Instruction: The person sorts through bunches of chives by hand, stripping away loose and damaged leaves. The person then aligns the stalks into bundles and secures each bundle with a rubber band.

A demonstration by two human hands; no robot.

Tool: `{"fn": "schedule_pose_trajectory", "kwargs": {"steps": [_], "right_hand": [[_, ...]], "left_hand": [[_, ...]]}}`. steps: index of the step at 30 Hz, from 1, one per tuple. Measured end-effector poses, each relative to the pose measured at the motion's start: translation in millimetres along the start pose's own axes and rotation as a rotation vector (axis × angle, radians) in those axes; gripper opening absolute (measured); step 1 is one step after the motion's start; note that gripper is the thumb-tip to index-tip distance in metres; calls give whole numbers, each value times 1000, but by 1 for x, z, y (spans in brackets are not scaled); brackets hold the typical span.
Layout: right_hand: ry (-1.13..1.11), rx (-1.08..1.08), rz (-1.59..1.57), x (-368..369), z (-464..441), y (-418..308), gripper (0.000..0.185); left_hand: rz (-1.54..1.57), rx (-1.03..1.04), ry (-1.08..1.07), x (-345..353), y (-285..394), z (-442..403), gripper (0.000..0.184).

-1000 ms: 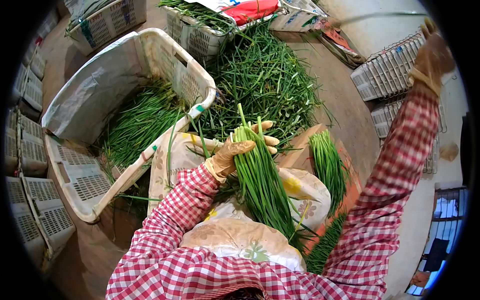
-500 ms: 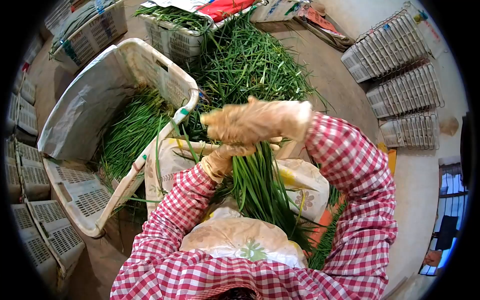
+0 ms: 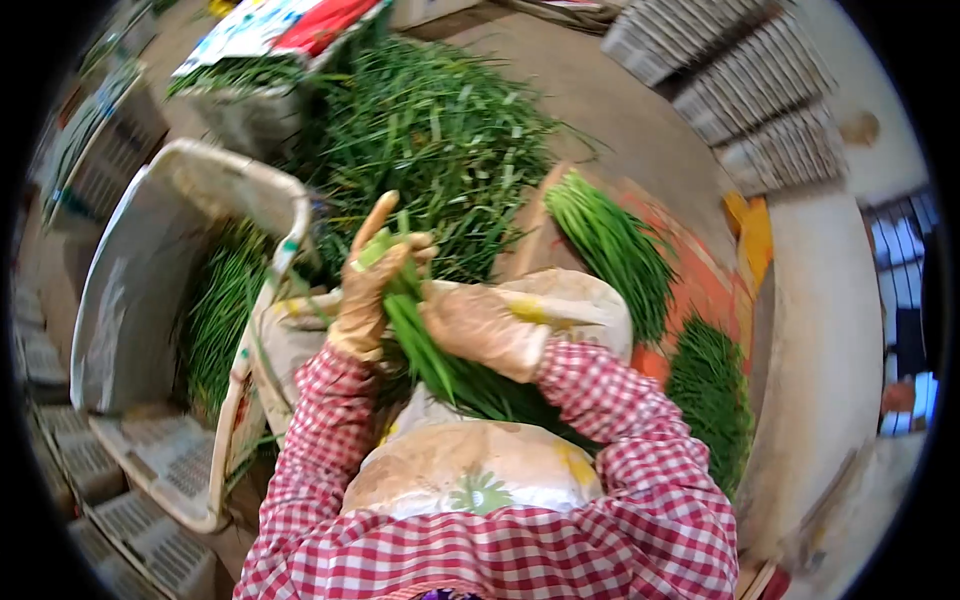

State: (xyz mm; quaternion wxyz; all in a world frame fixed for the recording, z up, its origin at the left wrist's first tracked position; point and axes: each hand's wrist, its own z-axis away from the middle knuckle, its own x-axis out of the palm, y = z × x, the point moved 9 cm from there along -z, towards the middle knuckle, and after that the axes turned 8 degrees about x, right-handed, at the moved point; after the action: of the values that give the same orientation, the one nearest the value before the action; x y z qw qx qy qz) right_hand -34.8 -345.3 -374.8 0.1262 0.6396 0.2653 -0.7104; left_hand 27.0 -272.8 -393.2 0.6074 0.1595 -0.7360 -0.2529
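Both my hands wear stained, pale gloves. My left hand (image 3: 372, 290) grips a bunch of chives (image 3: 415, 335) near its pale end, with one finger pointing up. From the other side my right hand (image 3: 485, 325) presses against the same bunch, its fingers curled at the stems and partly hidden. The leaves trail down to the right over my apron-covered lap (image 3: 430, 470), passing under my right forearm. To my right, a neat chive bundle (image 3: 615, 250) lies on a board and an orange sheet (image 3: 700, 270), and a second bundle (image 3: 710, 390) sits closer to me.
A big loose heap of chives (image 3: 430, 140) covers the floor ahead. On my left, a white plastic basket (image 3: 180, 155) lies tipped, with chives inside. Another crate (image 3: 240, 120) stands behind it, under a bag. Stacked crates (image 3: 750, 90) line the right wall.
My view has swung right, bringing the bundles on the orange sheet into sight. My right hand has come down from above my left hand to the bunch's side. The bunch now tilts more.
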Motion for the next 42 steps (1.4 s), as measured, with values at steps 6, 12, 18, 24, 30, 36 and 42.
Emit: {"fn": "schedule_pose_trajectory", "kwargs": {"steps": [6,12,18,24,30,36,42], "right_hand": [[122,-124,342,-21,13,-24,33],[109,70,18,-13,12,-2,33],[320,103,-564,-63,30,40,41],[622,755,-357,-157,92,156,27],[577,91,-854,-199,57,48,85],[396,35,-204,-99,69,36,76],[404,192,-273,-61,65,58,73]], "left_hand": [[-9,-74,-60,19,0,8,68],[-142,-34,-49,13,-3,5,45],[-94,307,-67,36,68,-18,22],[-737,732,-212,89,226,-60,18],[-956,607,-663,232,116,-35,22],[-1342,576,-822,256,-45,10,16],[-1687,750,-1308,258,-130,38,14]]}}
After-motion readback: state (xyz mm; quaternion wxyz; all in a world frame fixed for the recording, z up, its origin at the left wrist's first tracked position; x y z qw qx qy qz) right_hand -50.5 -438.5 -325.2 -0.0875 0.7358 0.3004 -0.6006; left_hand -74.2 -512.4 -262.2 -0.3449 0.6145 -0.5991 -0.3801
